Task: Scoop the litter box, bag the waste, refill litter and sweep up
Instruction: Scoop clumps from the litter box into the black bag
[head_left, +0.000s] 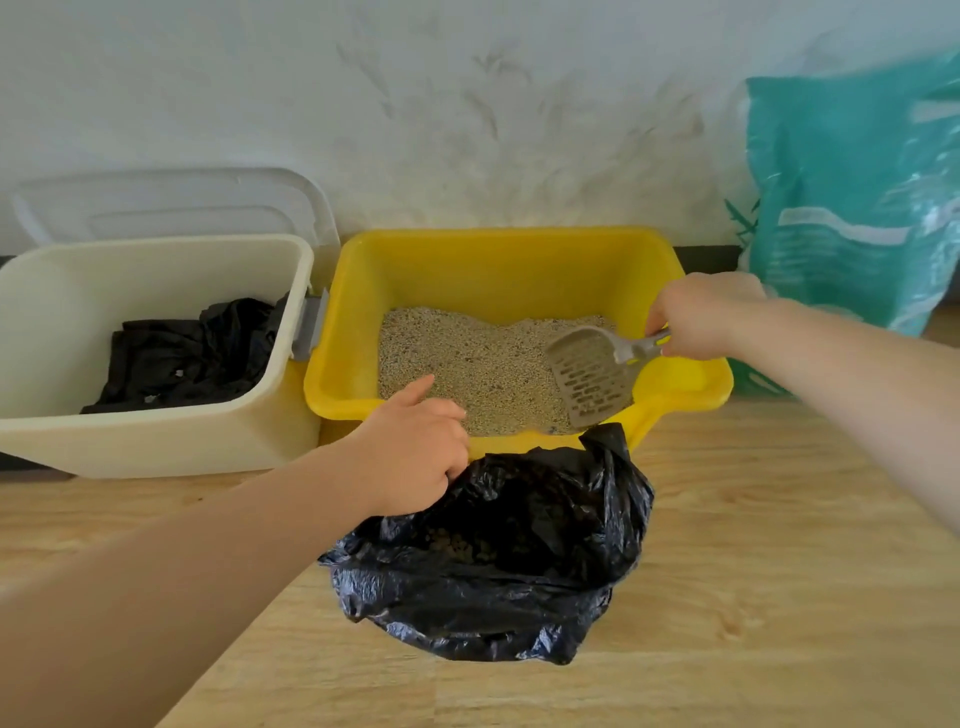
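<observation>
A yellow litter box (498, 260) stands on the wooden floor against the wall, with beige litter (467, 364) covering its bottom. My right hand (701, 314) grips the handle of a grey slotted scoop (589, 376), whose blade hangs tilted over the litter near the box's front right. A black waste bag (498, 561) lies open on the floor right in front of the box, with some clumps inside. My left hand (415, 452) pinches the bag's left rim and holds it open, index finger pointing over the litter.
A cream plastic bin (156, 441) with black bags (192, 353) inside stands left of the box, its clear lid (171, 202) leaning on the wall. A teal litter sack (852, 197) stands at the right. Wooden floor (779, 597) spreads in front.
</observation>
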